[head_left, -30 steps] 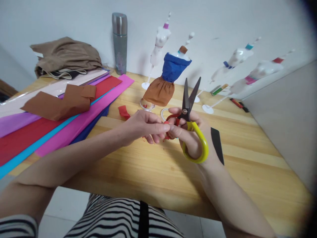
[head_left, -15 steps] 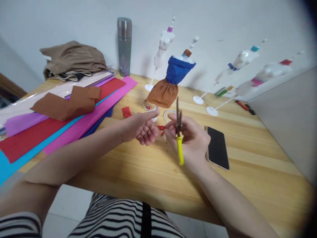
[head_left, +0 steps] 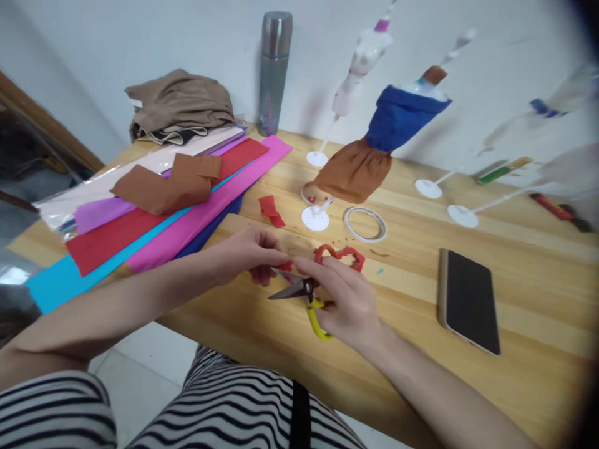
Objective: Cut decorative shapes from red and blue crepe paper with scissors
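My left hand (head_left: 257, 252) is closed in a pinch on a small red piece (head_left: 286, 266) of paper or cloth. My right hand (head_left: 349, 296) grips a pair of scissors (head_left: 299, 289) with a yellow handle, the blades pointing left and parted below the left fingers. The right index fingertip reaches close to the red piece, perhaps touching it. Just beyond the right hand lie curled red scraps (head_left: 358, 258). A roll of tape (head_left: 365, 224) rests on the table behind them. A dress form in a blue top (head_left: 400, 118) and a brown skirt (head_left: 355, 171) stands farther back.
Coloured sheets (head_left: 219, 212) and a brown piece (head_left: 182, 190) lie at left, with folded brown cloth (head_left: 180, 103) behind. A flask (head_left: 275, 75) stands by the wall. A phone (head_left: 470, 299) lies at right. More white dress forms (head_left: 362, 59) stand at the back.
My hands have come together, the left now pinching the red piece. The scissors have swung from pointing away to pointing left. The view has shifted, moving objects within it.
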Action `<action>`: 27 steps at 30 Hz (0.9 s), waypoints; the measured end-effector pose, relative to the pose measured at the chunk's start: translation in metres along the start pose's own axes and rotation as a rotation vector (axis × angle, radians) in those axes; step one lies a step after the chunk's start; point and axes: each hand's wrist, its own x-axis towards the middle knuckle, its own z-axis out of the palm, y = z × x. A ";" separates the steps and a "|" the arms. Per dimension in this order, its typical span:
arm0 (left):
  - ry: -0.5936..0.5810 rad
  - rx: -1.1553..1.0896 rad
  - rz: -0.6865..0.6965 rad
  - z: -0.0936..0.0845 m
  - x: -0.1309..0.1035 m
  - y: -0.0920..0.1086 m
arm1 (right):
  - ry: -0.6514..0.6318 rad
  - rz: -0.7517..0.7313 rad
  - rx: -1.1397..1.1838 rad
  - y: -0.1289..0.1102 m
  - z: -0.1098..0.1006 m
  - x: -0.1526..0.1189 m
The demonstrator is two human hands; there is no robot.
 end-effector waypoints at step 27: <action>0.220 0.949 0.076 -0.039 -0.002 -0.015 | -0.134 0.486 0.149 0.007 0.028 -0.016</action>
